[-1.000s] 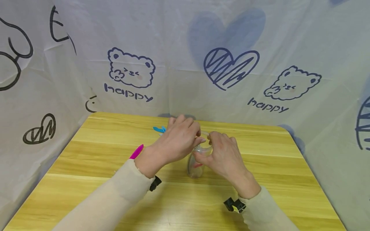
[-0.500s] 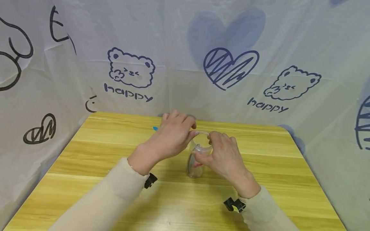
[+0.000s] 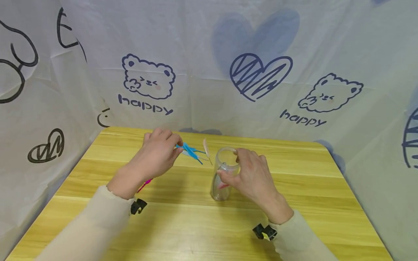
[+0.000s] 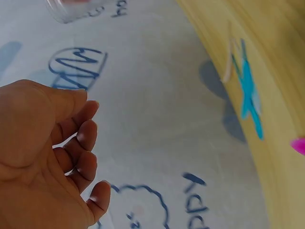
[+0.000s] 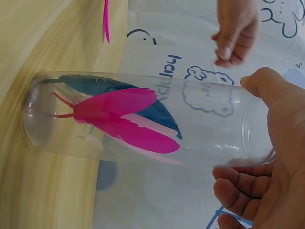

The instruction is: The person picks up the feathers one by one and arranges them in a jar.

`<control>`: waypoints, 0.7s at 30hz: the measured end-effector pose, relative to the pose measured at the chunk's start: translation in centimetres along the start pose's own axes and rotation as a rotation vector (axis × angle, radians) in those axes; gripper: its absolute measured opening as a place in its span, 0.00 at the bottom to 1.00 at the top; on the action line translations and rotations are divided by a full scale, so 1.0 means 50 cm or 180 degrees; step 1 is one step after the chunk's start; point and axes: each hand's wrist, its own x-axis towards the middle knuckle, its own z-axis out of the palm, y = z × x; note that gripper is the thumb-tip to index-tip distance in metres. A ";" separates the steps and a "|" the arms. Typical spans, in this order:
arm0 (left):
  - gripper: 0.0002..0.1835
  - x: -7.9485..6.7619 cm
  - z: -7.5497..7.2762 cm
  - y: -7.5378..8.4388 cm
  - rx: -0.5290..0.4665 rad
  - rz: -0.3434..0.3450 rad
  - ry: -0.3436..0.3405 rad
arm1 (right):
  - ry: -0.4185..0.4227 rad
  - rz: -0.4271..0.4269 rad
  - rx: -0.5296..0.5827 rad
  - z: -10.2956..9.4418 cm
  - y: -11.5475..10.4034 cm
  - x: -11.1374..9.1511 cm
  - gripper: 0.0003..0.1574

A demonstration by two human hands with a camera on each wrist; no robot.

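My right hand holds a tall clear jar near its mouth, thumb on one side and fingers on the other. The jar stands upright on the table. Inside it, the right wrist view shows magenta feathers and a dark teal feather. My left hand is in the air left of the jar, fingers loosely bent and nothing between them in the left wrist view. Just right of its fingertips in the head view lie blue feathers, with a pale feather beside them.
Left of the jar, a magenta feather lies on the wooden table, partly hidden by my left wrist. A white cloth printed with bears and hearts hangs behind the table's far edge.
My left hand has moved left from the jar's mouth, uncovering the blue and pale feathers. My right hand and the jar have stayed put.
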 end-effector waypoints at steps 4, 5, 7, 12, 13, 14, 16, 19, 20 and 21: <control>0.08 -0.025 0.008 -0.033 0.0048 -0.0223 -0.0139 | -0.0010 0.0033 0.0040 0.002 -0.001 -0.001 0.44; 0.08 -0.031 0.009 -0.040 0.0057 -0.0281 -0.0179 | -0.0016 0.0047 0.0050 0.002 -0.002 -0.001 0.44; 0.07 -0.043 0.012 -0.052 0.0056 -0.0392 -0.0262 | -0.0023 0.0075 0.0071 0.003 -0.002 -0.002 0.43; 0.09 -0.073 0.024 -0.083 0.0034 -0.0569 -0.0425 | -0.0052 0.0124 0.0102 0.004 -0.003 -0.001 0.42; 0.09 -0.079 0.027 -0.089 0.0043 -0.0592 -0.0467 | -0.0056 0.0130 0.0104 0.004 -0.002 -0.001 0.42; 0.09 -0.084 0.030 -0.097 0.0056 -0.0618 -0.0517 | -0.0058 0.0131 0.0103 0.004 -0.002 -0.002 0.42; 0.10 -0.094 0.038 -0.112 0.0079 -0.0676 -0.0630 | -0.0057 0.0130 0.0107 0.005 -0.002 -0.002 0.42; 0.12 -0.105 0.049 -0.133 0.0095 -0.0788 -0.0856 | -0.0052 0.0130 0.0126 0.006 -0.002 -0.002 0.42; 0.13 -0.107 0.054 -0.140 0.0102 -0.0825 -0.0933 | -0.0053 0.0130 0.0133 0.006 -0.002 -0.002 0.42; 0.14 -0.110 0.058 -0.146 0.0117 -0.0859 -0.1016 | -0.0054 0.0131 0.0139 0.006 -0.002 -0.002 0.42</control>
